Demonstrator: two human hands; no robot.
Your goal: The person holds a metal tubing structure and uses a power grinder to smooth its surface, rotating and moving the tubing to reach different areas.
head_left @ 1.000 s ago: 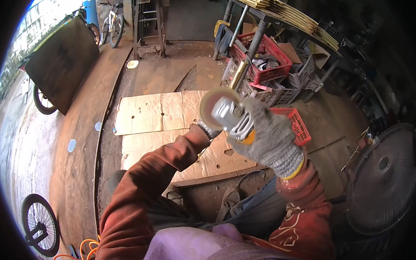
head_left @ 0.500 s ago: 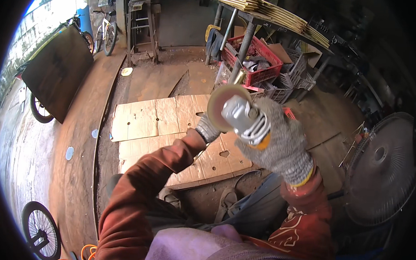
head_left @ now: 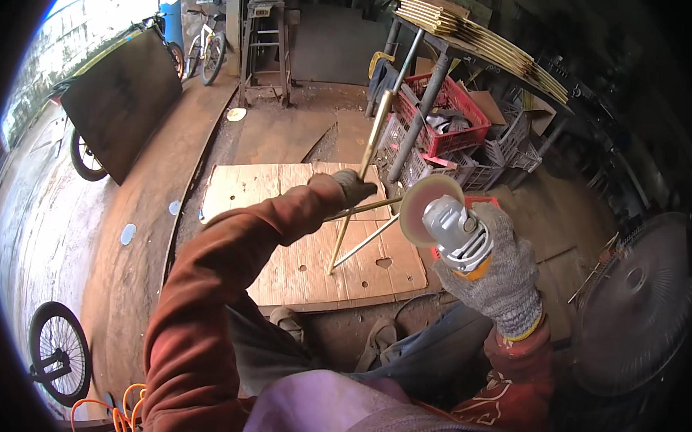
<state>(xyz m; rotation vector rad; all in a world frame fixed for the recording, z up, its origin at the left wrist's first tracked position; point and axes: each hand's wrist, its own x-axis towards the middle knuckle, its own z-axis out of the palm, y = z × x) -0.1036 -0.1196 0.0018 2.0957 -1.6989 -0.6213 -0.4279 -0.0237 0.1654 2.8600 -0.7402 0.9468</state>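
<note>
My left hand (head_left: pixel 353 188), in a grey knit glove, is closed round a gold-coloured metal tube frame (head_left: pixel 376 135). One thick tube of it stands up past the hand, and thinner tubes meet at a point below. The frame is over flattened cardboard (head_left: pixel 272 268) on the floor. My right hand (head_left: pixel 504 271), gloved too, is wrapped round an angle grinder (head_left: pixel 454 229). Its round disc faces the frame, close to the tube ends; whether they touch I cannot tell.
A large round fan (head_left: pixel 636 302) stands at the right. Beyond the cardboard are a red crate (head_left: pixel 444 139) and a table loaded with gold tubes (head_left: pixel 482 42). A dark board (head_left: pixel 121 105) leans at the left, and a wheel (head_left: pixel 61 351) lies near left. Orange cable (head_left: pixel 130 406) coils at the lower left.
My left hand has risen and turned the tube frame, so its thick tube and joined thinner tubes now show. The grinder has moved right and slightly down, away from the left hand.
</note>
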